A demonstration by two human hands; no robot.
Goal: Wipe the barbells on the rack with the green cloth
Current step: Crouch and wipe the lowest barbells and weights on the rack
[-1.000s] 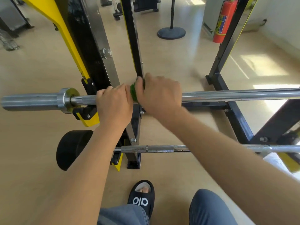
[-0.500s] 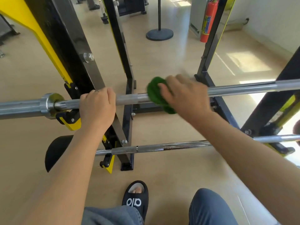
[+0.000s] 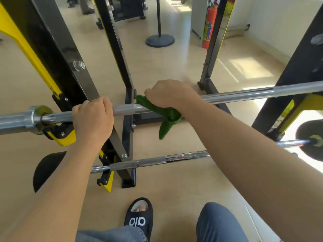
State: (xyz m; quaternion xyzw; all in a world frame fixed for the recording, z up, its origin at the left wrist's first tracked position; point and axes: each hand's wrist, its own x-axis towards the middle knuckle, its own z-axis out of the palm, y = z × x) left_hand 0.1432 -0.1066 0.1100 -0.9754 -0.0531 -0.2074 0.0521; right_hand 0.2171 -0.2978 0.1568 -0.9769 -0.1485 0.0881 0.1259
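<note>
At far left the upper barbell (image 3: pixel 125 109) runs out of frame, its sleeve cut off, resting on the black-and-yellow rack (image 3: pixel 57 70). Left of centre, the left hand (image 3: pixel 92 117) curls its fingers over the bar, fingertips hidden behind it. At centre, the right hand (image 3: pixel 167 95) grips the green cloth (image 3: pixel 162 114) wrapped on the bar; its fingers are hidden underneath. Lower down, the lower barbell (image 3: pixel 150 161) passes behind the right forearm, its plate cut off at right.

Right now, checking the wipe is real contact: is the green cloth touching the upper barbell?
Touching. The head view shows the green cloth wrapped over the upper barbell, gripped there by the right hand.
</note>
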